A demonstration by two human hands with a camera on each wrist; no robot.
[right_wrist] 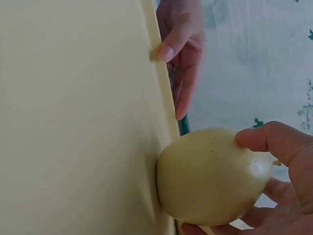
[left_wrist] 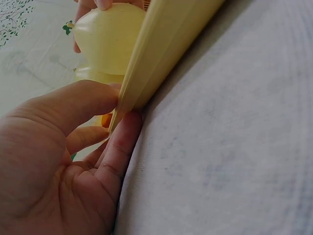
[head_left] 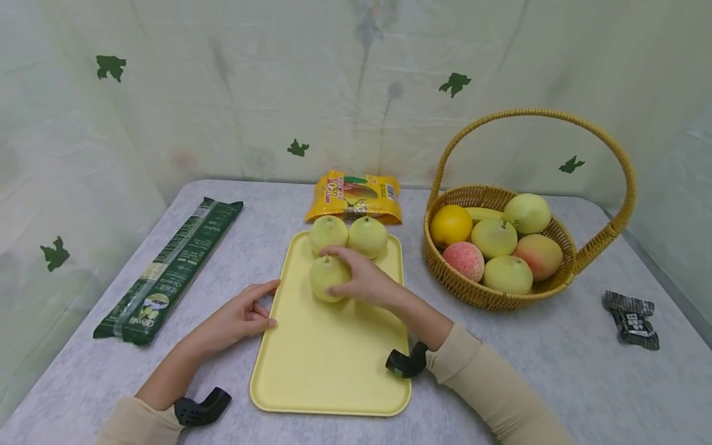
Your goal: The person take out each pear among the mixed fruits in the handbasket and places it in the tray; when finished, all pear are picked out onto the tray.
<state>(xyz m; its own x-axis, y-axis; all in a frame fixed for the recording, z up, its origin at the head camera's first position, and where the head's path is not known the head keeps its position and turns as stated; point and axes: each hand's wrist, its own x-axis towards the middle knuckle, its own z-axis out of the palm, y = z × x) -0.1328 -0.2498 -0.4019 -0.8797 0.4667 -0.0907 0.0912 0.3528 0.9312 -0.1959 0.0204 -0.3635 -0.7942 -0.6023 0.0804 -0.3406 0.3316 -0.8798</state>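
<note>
Right hand [head_left: 364,281] gripped a pear [head_left: 328,278], fingers curled round it, resting on the yellow tray [head_left: 328,364]. Left hand [head_left: 245,315] pinched the tray's edge. Placement step appeared underway; release seemingly required next.

My view: grey table [head_left: 545,371] carries yellow tray [head_left: 328,371], wicker basket [head_left: 495,293], green packet [head_left: 172,269], yellow bag [head_left: 356,196], dark wrapper [head_left: 631,318].

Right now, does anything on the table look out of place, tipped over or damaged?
Only the small dark wrapper, lying crumpled by the table's right edge. The pears sit on the tray, and the basket stands upright.
</note>
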